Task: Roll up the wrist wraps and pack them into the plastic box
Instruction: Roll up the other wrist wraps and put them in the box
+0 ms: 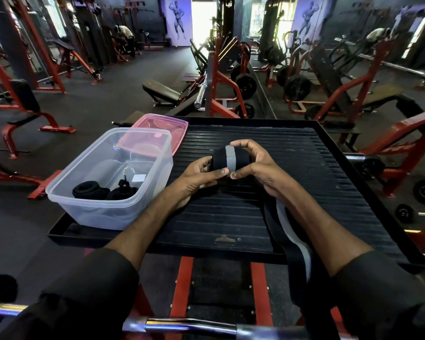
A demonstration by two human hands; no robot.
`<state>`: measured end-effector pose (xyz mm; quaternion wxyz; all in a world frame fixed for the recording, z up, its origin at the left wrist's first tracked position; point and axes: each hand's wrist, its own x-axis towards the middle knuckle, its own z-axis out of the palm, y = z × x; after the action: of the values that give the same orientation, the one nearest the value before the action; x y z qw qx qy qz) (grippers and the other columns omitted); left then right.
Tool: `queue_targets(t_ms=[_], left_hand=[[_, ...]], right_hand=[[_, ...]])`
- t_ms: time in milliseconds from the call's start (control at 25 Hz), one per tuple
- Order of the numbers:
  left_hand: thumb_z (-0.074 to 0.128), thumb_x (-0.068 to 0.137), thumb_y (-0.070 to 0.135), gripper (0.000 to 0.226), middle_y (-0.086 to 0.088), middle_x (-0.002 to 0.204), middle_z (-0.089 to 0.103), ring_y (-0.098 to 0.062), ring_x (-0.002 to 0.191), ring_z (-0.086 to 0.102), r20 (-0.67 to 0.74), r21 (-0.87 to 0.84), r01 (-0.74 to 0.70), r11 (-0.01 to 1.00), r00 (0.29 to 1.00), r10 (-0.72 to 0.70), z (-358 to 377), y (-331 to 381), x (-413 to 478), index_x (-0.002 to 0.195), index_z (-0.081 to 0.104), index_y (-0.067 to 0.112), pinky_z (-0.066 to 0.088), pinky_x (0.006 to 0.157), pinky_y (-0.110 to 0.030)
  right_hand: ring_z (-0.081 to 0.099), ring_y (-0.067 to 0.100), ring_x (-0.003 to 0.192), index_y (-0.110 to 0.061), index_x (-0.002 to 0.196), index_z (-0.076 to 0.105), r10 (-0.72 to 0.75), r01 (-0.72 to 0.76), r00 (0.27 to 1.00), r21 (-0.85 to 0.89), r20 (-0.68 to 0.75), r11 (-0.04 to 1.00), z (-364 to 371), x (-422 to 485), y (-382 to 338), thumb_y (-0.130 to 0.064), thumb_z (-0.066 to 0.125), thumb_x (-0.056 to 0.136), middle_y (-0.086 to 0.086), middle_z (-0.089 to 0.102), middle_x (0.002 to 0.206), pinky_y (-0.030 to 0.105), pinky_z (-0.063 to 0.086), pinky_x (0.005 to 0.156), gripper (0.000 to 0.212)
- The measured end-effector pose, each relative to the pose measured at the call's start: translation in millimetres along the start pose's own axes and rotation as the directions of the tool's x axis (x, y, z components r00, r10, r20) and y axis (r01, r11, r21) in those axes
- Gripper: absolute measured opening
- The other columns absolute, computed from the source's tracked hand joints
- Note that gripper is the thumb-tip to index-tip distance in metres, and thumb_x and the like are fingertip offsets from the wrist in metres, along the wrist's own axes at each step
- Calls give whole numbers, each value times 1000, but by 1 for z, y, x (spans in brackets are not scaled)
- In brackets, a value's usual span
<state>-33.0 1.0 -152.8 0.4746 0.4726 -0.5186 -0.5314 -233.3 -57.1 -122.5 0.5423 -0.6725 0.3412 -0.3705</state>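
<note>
Ribbed black platform point(231, 217) — plastic box point(103, 213), pink lid point(168, 126)

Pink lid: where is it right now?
Head view, left of centre: the pink lid sits at the far-left corner of the black ribbed platform, just behind the clear plastic box.

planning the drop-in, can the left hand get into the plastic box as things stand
Probably yes. The plastic box stands open just beside the left hand, its pink lid set behind it, with nothing between them. It shares the wrist wrap roll with the right hand, though.
</note>
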Motion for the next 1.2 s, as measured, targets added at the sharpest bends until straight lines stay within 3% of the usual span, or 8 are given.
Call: queue_targets(t_ms=[240, 360, 480, 600, 720, 960, 1120, 1200], left_hand=[[80, 82, 17, 53, -10, 128, 69, -20, 120, 63, -66, -58, -117, 991, 991, 113, 5, 3, -14, 131, 60, 11, 48, 104, -35], [81, 82, 26, 52, -4, 128, 69, -20, 124, 62, -122, 20, -126, 992, 984, 127, -9, 0, -21, 129, 63, 15, 45, 110, -38], [72, 85, 42, 41, 15, 126, 66, -10, 129, 54, -336, -137, -83, 987, 941, 33, -22, 6, -30, 123, 63, 30, 39, 109, -38], [61, 76, 51, 40, 11, 128, 60, -11, 125, 51, -488, -245, -133, 960, 873, -3, -20, 10, -32, 111, 63, 32, 35, 107, -38], [62, 82, 50, 41, 7, 130, 60, -12, 122, 54, -453, -207, -81, 975, 891, -22, -18, 7, -33, 118, 60, 30, 38, 107, -41], [55, 98, 41, 37, 4, 137, 59, -15, 130, 51, -483, -112, -101, 989, 875, 35, -17, 2, -32, 130, 58, 25, 37, 108, -37], [63, 90, 34, 39, -16, 133, 62, -31, 128, 56, -559, -58, -201, 978, 818, 135, -14, 4, -26, 123, 60, 15, 41, 113, -46], [61, 93, 27, 32, -9, 125, 65, -22, 119, 60, -532, 49, -253, 966, 812, 239, -10, 6, -26, 121, 62, 13, 44, 110, -40]], right_hand=[[63, 24, 96, -7, 132, 58, 153, -173, 966, 87, 208, 981, -5, 3, -21, 5, 78, 61, 12, 68, 108, 32, 47, 68, 74], [66, 21, 96, -12, 126, 62, 151, -150, 980, -11, 128, 989, 3, 2, -30, -4, 84, 60, 6, 71, 105, 33, 48, 74, 71], [69, 14, 96, -14, 118, 68, 54, -46, 996, -113, 68, 992, 11, 6, -42, -5, 86, 69, 2, 73, 106, 27, 53, 76, 53], [67, 16, 105, -17, 109, 74, -67, 104, 993, -430, 101, 897, 24, 7, -34, -16, 90, 67, -1, 72, 109, 37, 53, 95, 45], [63, 20, 106, -12, 115, 68, -34, 168, 976, -645, 215, 746, 42, 5, -12, -25, 91, 69, 4, 67, 112, 46, 49, 98, 53], [62, 17, 116, -27, 123, 62, 7, 110, 982, -603, 189, 790, 61, 19, -10, -47, 89, 57, -5, 68, 121, 50, 46, 104, 74], [48, 24, 135, -24, 148, 37, 148, 101, 949, -714, 278, 693, 74, 28, -13, -37, 89, 66, 1, 53, 145, 53, 34, 116, 98], [45, 24, 139, -14, 154, 31, 198, 91, 923, -687, 330, 721, 63, 31, -22, -18, 89, 71, 7, 46, 151, 39, 35, 118, 101]])
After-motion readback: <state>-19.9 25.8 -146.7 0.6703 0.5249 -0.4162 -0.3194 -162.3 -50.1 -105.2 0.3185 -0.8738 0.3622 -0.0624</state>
